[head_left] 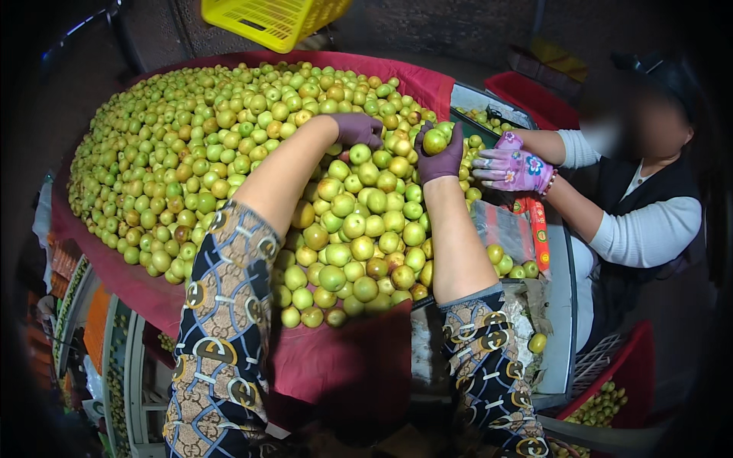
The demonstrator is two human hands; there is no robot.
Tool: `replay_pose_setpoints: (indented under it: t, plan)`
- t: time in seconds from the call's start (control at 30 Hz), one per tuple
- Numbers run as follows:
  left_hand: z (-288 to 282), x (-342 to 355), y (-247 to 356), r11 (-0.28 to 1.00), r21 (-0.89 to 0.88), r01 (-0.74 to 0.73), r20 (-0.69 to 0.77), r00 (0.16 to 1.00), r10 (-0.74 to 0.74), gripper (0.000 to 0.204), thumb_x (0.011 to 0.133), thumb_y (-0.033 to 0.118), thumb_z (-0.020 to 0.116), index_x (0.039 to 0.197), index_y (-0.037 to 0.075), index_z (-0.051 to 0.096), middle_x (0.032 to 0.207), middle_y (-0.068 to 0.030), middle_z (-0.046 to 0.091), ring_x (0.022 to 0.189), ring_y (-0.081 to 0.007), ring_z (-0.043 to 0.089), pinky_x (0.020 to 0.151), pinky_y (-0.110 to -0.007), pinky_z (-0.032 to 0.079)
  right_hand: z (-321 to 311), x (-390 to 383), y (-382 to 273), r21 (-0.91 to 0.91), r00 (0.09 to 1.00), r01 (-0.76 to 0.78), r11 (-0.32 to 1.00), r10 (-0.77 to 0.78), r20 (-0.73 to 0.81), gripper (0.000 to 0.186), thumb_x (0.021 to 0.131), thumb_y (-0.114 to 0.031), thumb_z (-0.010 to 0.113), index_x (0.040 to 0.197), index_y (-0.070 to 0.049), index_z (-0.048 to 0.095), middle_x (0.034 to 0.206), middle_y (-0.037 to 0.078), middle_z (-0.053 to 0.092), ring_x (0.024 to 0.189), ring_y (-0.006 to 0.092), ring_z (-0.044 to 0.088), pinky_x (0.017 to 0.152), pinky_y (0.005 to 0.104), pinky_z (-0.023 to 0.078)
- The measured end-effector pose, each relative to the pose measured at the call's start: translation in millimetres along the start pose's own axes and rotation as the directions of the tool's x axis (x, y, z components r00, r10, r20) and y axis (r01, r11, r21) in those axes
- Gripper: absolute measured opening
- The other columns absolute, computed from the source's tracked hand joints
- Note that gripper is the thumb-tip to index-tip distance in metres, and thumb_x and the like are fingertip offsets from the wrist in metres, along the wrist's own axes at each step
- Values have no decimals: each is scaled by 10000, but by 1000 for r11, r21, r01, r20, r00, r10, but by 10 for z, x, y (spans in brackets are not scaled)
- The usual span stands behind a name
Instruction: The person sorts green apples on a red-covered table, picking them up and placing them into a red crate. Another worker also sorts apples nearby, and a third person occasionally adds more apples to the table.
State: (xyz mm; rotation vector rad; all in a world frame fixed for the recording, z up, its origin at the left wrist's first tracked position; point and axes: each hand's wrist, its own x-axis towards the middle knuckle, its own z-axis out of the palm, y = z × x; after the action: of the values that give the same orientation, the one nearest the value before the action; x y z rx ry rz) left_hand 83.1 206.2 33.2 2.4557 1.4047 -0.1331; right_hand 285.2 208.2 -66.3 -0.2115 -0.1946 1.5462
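Note:
A large heap of round green-yellow jujubes (191,153), some with brown patches, covers a dark red cloth (336,362). My left hand (357,130), in a purple glove, is at the middle of the heap with its fingers curled down and inward. Whatever those fingers hold, if anything, is hidden. Further right, my right hand (443,162), gloved in purple too, is closed around one jujube (434,142) at the heap's right edge. Thumb and fingers stand on either side of that fruit.
To the right sits a co-worker in flowered pink gloves (511,169), hands close to my right hand. A red packet (539,233) and plastic bags (504,229) lie below those gloves. Beyond the heap is a yellow crate (275,19); a red container of fruit (611,389) stands lower right.

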Motion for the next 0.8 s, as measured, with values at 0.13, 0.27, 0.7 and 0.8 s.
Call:
replay_pose_setpoints:
  t: [0.13, 0.27, 0.7, 0.8]
  plan:
    - [149, -511, 142, 991, -31, -133, 5, 991, 133, 370, 919, 367, 667, 1188, 119, 615, 1077, -155, 706, 994, -288, 662, 880, -407, 512, 6, -24, 159, -172, 999, 44, 984, -45, 2, 622, 883, -616, 665, 1122, -49, 568, 1018, 134, 634, 861, 253, 624, 748, 355, 550]
    - [197, -963, 162, 967, -240, -86, -284, 959, 15, 334, 930, 350, 660, 1177, 130, 612, 1023, -139, 687, 950, -236, 636, 849, -379, 502, -9, -62, 79, -170, 998, 31, 985, -20, 66, 630, 924, -609, 618, 1264, -86, 539, 1065, 135, 642, 918, 261, 643, 708, 369, 555]
    - [916, -1681, 850, 651, -736, -185, -462, 840, -284, 302, 877, 369, 695, 985, 87, 686, 697, -12, 595, 625, -121, 532, 588, -300, 440, 788, -1353, -42, -423, 856, -60, 904, 265, 444, 625, 1007, -654, 422, 1298, -118, 558, 961, 86, 680, 758, 179, 682, 618, 310, 551]
    - [776, -1868, 988, 547, -752, -367, -543, 816, -198, 156, 895, 249, 710, 954, 106, 697, 749, 51, 602, 640, -48, 510, 573, -233, 412, 969, -1809, -15, -459, 892, -18, 888, 221, 394, 579, 1006, -616, 477, 1246, -98, 573, 954, 92, 675, 763, 187, 685, 631, 336, 569]
